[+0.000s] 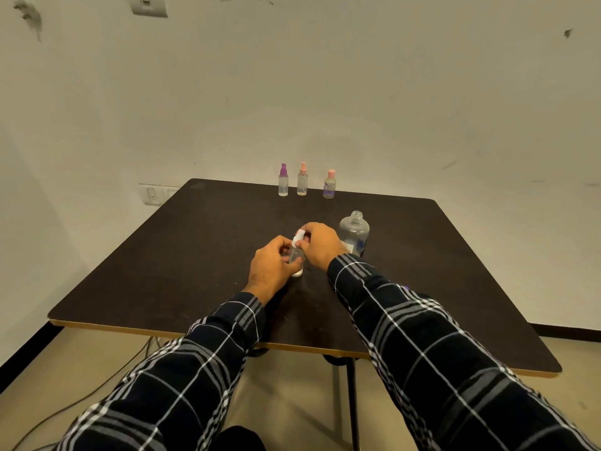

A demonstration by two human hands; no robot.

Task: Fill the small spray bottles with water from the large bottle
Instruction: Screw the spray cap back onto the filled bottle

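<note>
At the middle of a dark counter [162,271], the left hand [271,266] has its grip closed around a small spray bottle [296,255] while the right hand [320,245] pinches its white cap [298,238], the uncapped large bottle [353,232] just beside.

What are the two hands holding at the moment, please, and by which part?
One small spray bottle: the left hand grips its clear body, and the right hand pinches its white spray top.

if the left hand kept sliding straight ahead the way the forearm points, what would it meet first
The left hand already grips the small spray bottle. Beyond that, probably the right hand, then perhaps the large bottle; depth is unclear.
</note>
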